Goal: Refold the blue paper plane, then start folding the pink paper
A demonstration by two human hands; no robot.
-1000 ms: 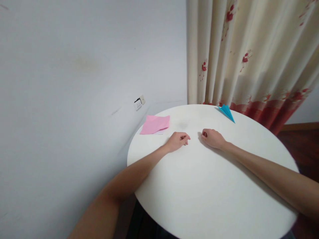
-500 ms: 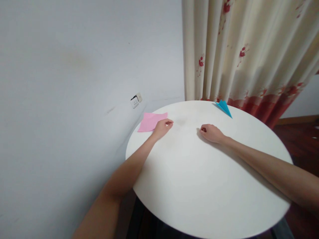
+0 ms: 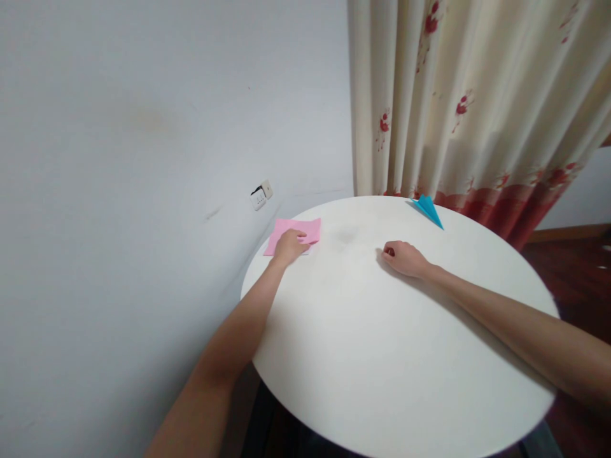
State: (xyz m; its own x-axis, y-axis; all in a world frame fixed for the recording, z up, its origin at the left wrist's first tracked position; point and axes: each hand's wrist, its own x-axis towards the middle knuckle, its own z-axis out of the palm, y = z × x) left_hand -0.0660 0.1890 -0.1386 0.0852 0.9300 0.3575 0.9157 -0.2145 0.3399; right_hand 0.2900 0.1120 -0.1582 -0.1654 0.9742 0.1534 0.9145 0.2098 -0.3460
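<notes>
Reaching leftward, left hand (image 3: 287,246) now presses flat on the pink paper sheet (image 3: 305,228), which could slide off the table edge; right hand (image 3: 403,257) rests curled, empty.

Soft, even indoor light, no glare.
Faint shadow beside the right hand (image 3: 403,257); edges bend and blur slightly.

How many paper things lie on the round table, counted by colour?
Pink paper sheet, under the left hand: 1
Blue paper plane, at the far edge of the white round table: 1
Total: 2
</notes>
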